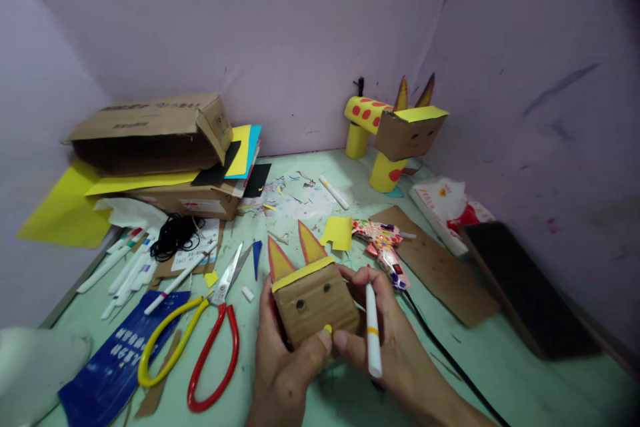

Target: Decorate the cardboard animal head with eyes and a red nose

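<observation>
A small cardboard box head (315, 310) faces me near the table's front, with two drawn eyes, a yellow strip along its top edge and two pointed yellow ears with red edges. My left hand (285, 360) is closed around its left side, thumb on the lower front. Beside that thumb shows a small yellow piece (328, 329), too little to name. My right hand (385, 333) grips a white marker (372, 333) with a yellow band, held between the fingers. Its thumb and fingertips also rest against the box's right side.
Scissors (220, 307), several markers (135, 267) and a blue packet (120, 360) lie left. Behind them stand stacked cardboard boxes (150, 127). A similar spotted animal figure (395, 130) stands at the back right. A glue gun (383, 243), cardboard strip (440, 273) and phone (525, 293) lie right.
</observation>
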Available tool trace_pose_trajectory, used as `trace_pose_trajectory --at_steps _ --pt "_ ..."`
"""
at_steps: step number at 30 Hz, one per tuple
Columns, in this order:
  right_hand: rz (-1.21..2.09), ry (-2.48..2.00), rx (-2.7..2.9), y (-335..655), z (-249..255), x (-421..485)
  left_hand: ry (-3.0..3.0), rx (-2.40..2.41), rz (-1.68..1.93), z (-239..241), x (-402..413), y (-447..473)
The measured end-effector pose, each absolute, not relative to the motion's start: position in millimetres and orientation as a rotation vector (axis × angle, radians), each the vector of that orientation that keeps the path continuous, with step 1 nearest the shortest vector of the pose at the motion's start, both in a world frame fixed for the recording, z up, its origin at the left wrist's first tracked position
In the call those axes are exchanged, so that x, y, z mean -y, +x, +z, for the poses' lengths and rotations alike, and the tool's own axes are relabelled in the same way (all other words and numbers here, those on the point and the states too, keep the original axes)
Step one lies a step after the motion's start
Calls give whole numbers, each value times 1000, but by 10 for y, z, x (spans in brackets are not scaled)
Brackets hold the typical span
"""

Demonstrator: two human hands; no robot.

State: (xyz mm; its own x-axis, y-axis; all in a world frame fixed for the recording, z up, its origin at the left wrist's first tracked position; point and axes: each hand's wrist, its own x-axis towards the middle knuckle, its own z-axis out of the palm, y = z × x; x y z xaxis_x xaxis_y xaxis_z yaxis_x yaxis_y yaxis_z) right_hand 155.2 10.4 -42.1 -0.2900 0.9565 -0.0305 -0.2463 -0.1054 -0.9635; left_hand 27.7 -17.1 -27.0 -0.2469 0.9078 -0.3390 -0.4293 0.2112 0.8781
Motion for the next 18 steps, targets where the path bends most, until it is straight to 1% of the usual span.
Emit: trace_pose_trajectory --at_steps 4,12,18 --pt "1570 -949 1100 1514 -377 -110 579 -1236 1362 -256 180 303" --pt "1648 -1046 1104 1536 -269 -135 560 -1227 1391 -246 220 309" --pt "1653 -1020 1092 1534 -241 -152 634 -1235 1361 -273 231 251"
